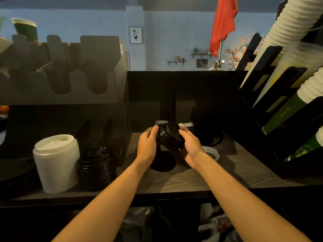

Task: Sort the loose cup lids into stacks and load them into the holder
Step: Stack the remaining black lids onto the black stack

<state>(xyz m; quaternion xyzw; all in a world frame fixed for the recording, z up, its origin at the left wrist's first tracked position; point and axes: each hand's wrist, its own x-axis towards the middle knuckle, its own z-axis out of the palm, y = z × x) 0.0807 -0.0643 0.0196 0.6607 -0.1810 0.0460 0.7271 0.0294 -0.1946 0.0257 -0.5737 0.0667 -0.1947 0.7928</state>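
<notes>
A short stack of black lids (169,135) is held tilted above the wooden counter (227,173), clasped between my left hand (147,145) and my right hand (191,145). Below it lies a single black lid (163,162). More loose black lids (204,135) sit behind my right hand, and a clear lid (212,152) lies beside my right wrist. At the left stand a tall stack of white lids (56,163) and a shorter stack of black lids (97,167). The grey slotted holder (97,95) rises at the left.
A black rack (272,95) at the right holds slanted sleeves of white, clear and green cups. A green paper cup (26,28) sits on top of the holder. A dark back panel closes the counter behind. Bags lie under the counter's front edge.
</notes>
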